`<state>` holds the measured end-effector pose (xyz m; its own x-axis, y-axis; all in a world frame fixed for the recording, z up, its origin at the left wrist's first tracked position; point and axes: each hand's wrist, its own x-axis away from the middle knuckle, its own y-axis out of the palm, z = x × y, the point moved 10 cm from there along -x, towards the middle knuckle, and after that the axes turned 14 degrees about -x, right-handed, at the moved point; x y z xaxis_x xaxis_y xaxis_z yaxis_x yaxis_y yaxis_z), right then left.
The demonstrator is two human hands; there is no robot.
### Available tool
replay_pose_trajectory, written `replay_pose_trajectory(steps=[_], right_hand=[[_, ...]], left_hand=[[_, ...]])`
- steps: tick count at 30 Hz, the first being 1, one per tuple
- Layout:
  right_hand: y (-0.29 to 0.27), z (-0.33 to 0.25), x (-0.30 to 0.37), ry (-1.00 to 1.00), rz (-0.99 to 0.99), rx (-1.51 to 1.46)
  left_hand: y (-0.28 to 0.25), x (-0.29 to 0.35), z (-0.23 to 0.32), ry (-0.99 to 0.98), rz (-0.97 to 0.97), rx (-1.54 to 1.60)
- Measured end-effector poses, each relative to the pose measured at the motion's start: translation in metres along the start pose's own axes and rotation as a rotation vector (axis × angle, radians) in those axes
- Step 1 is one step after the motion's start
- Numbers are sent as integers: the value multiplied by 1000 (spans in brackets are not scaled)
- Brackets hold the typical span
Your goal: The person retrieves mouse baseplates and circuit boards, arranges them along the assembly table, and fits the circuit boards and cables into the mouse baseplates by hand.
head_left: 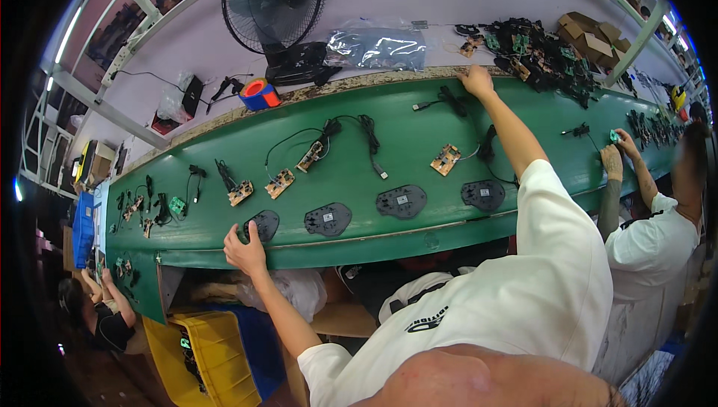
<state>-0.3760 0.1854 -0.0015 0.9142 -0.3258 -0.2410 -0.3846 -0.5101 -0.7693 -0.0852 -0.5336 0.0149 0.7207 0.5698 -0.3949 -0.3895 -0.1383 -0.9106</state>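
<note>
My left hand grips the left edge of a black oval base plate lying at the near edge of the green conveyor belt. Three more such plates lie in a row to its right. Beyond them sit small brown circuit boards with black cables attached. My right hand is stretched across the belt to its far edge, fingers bent down beside a black cable, close to a heap of boards and cables. Whether it holds anything is unclear.
A black fan, a blue-and-orange tape roll and a clear plastic bag stand behind the belt. Cardboard boxes are at far right. A person in white works on my right, another at lower left. A yellow bin sits below.
</note>
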Motion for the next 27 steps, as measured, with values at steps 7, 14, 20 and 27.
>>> replay_pose_trajectory(steps=[7,14,20,27], right_hand=[[28,6,-12,-354,-165,204],[-6,-15,-5,-397,-73,-35],[-11,-260,136,-615,-332,-592],[133,-449,368,-1097,-786,-836]], left_hand=[[-16,24,44,235,45,72],[-10,30,46,312,33,134],[-17,35,45,350,36,178],[-16,27,39,305,44,228]])
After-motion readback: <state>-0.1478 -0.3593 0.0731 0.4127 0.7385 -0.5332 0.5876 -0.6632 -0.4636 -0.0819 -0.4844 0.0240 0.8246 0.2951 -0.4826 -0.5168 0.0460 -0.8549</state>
